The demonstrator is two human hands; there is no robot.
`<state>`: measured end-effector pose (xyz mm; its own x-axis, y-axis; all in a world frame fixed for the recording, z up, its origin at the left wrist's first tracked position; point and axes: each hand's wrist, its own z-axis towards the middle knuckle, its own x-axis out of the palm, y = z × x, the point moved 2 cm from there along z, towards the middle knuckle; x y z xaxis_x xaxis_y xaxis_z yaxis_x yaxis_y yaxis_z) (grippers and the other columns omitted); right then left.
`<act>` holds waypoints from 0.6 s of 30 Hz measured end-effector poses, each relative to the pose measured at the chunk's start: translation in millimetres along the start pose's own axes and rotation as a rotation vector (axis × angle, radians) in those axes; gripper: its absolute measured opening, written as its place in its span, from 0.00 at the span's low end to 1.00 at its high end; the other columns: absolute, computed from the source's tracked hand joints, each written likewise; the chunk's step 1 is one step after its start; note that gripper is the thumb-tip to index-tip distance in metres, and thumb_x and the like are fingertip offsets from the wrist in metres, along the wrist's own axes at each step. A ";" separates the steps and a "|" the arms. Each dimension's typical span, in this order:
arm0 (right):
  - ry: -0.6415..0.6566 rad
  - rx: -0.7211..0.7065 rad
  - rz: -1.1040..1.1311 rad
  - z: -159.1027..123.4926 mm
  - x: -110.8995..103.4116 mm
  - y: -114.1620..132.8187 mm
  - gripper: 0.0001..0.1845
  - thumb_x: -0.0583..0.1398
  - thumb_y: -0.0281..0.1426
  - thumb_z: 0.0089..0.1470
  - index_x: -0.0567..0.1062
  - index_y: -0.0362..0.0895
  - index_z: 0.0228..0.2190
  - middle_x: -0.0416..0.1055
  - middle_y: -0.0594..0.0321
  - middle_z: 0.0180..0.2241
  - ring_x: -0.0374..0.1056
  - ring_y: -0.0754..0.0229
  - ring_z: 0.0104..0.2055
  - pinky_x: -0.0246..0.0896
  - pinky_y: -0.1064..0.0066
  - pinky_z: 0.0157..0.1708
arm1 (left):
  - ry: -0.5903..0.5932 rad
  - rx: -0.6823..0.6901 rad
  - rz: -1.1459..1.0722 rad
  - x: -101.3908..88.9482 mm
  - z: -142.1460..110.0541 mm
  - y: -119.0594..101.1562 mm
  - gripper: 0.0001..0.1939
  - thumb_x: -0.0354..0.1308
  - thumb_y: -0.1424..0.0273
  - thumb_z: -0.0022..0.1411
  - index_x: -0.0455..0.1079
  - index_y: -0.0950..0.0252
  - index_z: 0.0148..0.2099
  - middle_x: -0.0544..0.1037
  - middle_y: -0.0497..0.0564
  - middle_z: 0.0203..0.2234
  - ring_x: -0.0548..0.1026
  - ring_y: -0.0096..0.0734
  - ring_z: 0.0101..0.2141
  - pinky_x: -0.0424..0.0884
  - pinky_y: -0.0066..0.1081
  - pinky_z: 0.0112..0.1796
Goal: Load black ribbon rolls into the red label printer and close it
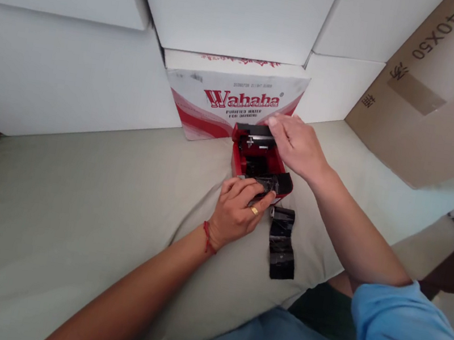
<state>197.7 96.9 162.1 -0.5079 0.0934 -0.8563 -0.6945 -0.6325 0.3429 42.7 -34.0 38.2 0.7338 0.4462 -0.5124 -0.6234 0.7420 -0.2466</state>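
A small red and black printer-like machine [236, 160] stands on the pale cloth with its lid [254, 134] raised, its red inside showing. My right hand [297, 146] grips the right end of the lid, thumb and fingers around its edge. At the front opening, my left hand [240, 209], with a gold ring and a red wrist string, has its fingers curled round a dark, glossy piece [268, 184]; its shape is mostly hidden. A wavy strip of black ribbon film [283, 245] lies on the cloth just in front of the machine, a small roll core at its upper end.
Behind the machine a Wahaha water carton [238, 97] stands against stacked white boxes [235, 10]. A large brown cardboard box [445, 95] is at the right. The cloth-covered surface [73, 214] stretches to the left, with a brown edge beyond it.
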 end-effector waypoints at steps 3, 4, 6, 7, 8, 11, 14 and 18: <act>0.015 0.005 0.001 -40.3 -3.0 10.2 0.38 0.41 0.53 0.83 0.86 0.49 0.55 0.87 0.57 0.59 0.77 0.47 0.70 0.53 0.43 0.81 | 0.024 -0.040 -0.036 1.3 -4.1 1.1 0.26 0.62 0.73 0.75 0.77 0.44 0.69 0.86 0.52 0.52 0.81 0.44 0.56 0.68 0.48 0.60; 0.041 0.005 -0.001 -53.2 -1.0 11.7 0.36 0.43 0.51 0.84 0.85 0.49 0.58 0.86 0.57 0.61 0.77 0.47 0.70 0.53 0.42 0.82 | 0.033 -0.069 -0.048 1.9 -6.1 1.7 0.26 0.62 0.72 0.75 0.77 0.42 0.69 0.86 0.52 0.53 0.80 0.45 0.58 0.68 0.49 0.62; 0.100 0.003 -0.012 -75.4 6.7 13.2 0.32 0.46 0.47 0.83 0.84 0.48 0.62 0.83 0.55 0.66 0.75 0.47 0.73 0.55 0.41 0.81 | 0.031 -0.111 -0.048 2.8 -9.9 2.6 0.25 0.64 0.70 0.75 0.78 0.40 0.68 0.86 0.52 0.55 0.79 0.47 0.61 0.67 0.51 0.65; 0.121 0.006 -0.022 -84.2 11.3 13.9 0.31 0.48 0.46 0.83 0.83 0.46 0.64 0.80 0.52 0.69 0.72 0.46 0.75 0.56 0.41 0.81 | 0.021 -0.117 -0.035 2.9 -11.3 3.0 0.25 0.64 0.70 0.74 0.79 0.40 0.67 0.86 0.52 0.56 0.78 0.48 0.62 0.66 0.52 0.66; 0.133 0.009 -0.035 -91.0 15.6 14.7 0.31 0.49 0.46 0.82 0.82 0.44 0.66 0.77 0.49 0.71 0.70 0.45 0.77 0.57 0.41 0.81 | 0.007 -0.109 -0.019 2.7 -12.0 3.2 0.24 0.65 0.69 0.74 0.80 0.40 0.66 0.86 0.52 0.56 0.78 0.48 0.62 0.66 0.54 0.68; 0.122 0.024 -0.072 -100.8 23.8 18.0 0.31 0.51 0.44 0.82 0.79 0.40 0.69 0.72 0.45 0.74 0.66 0.44 0.79 0.58 0.41 0.81 | -0.047 -0.055 0.001 -0.9 -9.9 5.1 0.22 0.64 0.70 0.72 0.80 0.42 0.63 0.86 0.51 0.54 0.80 0.47 0.62 0.67 0.56 0.69; 0.113 0.021 -0.085 -100.9 25.5 21.2 0.30 0.52 0.44 0.82 0.80 0.40 0.68 0.74 0.46 0.73 0.68 0.45 0.78 0.58 0.42 0.81 | -0.104 -0.128 -0.061 -8.0 -3.8 13.2 0.24 0.59 0.68 0.74 0.74 0.47 0.69 0.87 0.52 0.56 0.83 0.47 0.63 0.67 0.57 0.71; 0.105 0.019 -0.086 -100.5 24.4 21.7 0.31 0.52 0.44 0.81 0.79 0.38 0.68 0.73 0.45 0.73 0.68 0.44 0.78 0.59 0.43 0.81 | -0.082 -0.316 -0.143 -15.3 2.9 29.5 0.27 0.51 0.65 0.82 0.63 0.53 0.78 0.88 0.53 0.59 0.84 0.43 0.64 0.60 0.57 0.76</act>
<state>221.5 8.2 109.8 -0.3907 0.0651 -0.9182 -0.7434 -0.6107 0.2730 13.9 -17.4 41.2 0.8307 0.3971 -0.3901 -0.5564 0.6140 -0.5598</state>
